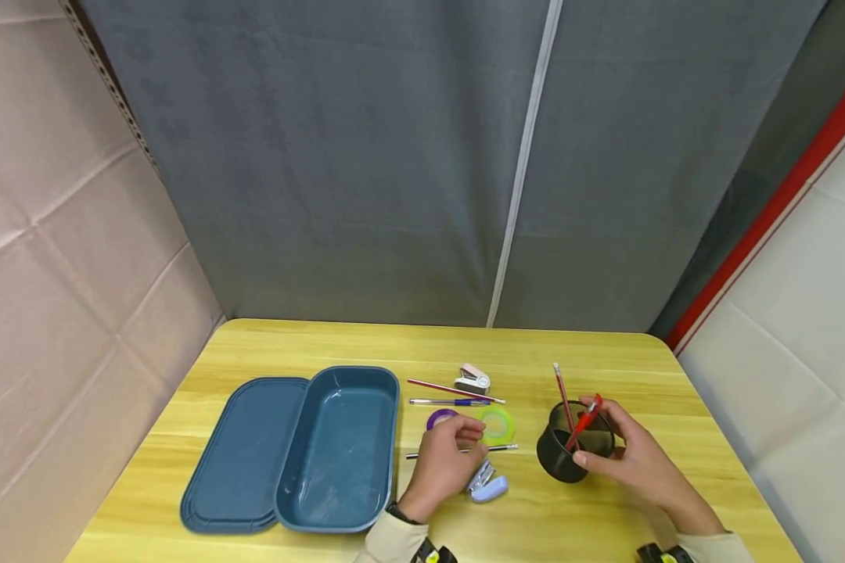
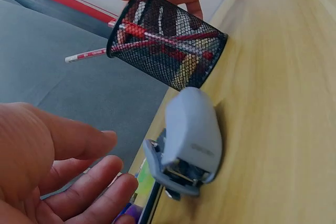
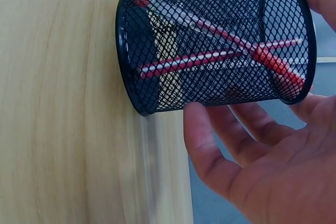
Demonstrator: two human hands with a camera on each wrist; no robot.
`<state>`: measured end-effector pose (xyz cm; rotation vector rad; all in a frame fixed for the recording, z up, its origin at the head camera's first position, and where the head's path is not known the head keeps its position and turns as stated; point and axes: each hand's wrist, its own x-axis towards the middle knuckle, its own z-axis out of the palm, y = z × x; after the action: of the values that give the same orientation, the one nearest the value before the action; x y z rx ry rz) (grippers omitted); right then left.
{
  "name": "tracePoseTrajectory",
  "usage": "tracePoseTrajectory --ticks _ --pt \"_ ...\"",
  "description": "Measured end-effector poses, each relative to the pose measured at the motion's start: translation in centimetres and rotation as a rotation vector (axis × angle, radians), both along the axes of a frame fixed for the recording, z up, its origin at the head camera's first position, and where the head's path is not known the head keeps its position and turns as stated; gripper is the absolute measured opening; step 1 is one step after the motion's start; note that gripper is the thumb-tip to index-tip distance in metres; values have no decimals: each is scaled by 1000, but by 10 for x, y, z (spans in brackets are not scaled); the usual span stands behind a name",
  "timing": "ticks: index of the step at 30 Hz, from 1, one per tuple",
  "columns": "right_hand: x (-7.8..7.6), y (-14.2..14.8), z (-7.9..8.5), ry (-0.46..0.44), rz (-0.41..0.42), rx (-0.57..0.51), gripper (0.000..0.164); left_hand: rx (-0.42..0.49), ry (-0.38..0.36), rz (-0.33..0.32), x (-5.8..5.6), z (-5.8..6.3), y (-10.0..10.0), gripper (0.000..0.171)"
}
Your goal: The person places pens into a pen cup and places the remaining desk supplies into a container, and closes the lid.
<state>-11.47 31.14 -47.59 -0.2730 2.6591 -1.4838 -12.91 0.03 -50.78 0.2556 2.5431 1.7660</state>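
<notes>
Our right hand point(image 1: 637, 453) grasps the black mesh cup point(image 1: 560, 463) by its rim; our left hand point(image 1: 444, 463) is released, holding nothing.
Taking the cup as the dial's centre in the head view, we have the left hand at nine o'clock, fingers loosely bent over the dark pencil point(image 1: 503, 448), with the blue stapler point(image 1: 490, 489) at half past eight. In the cup, a red-and-white pencil point(image 1: 562, 389) leans to half past eleven and a red pen point(image 1: 585, 421) to one o'clock. We can't quite tell whether the cup's base sits flat on the table point(image 1: 605, 524). If the dark pencil goes in next, we'd do well to keep the cup's mouth up, pinch the pencil mid-shaft clear of the stapler, and lower it steeply between the two leaning shafts.
</notes>
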Motion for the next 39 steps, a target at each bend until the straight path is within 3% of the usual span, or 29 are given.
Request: tracePoseTrajectory --ticks 19,26,39 --pt "0 0 -2 -24 -13 -6 73 -116 50 -18 4 -3 -4 22" --pt "1 0 -2 -26 -17 -8 75 -117 61 -37 3 -3 -5 24" --pt "2 1 -3 -16 -26 4 74 -253 168 29 4 -7 -6 29"
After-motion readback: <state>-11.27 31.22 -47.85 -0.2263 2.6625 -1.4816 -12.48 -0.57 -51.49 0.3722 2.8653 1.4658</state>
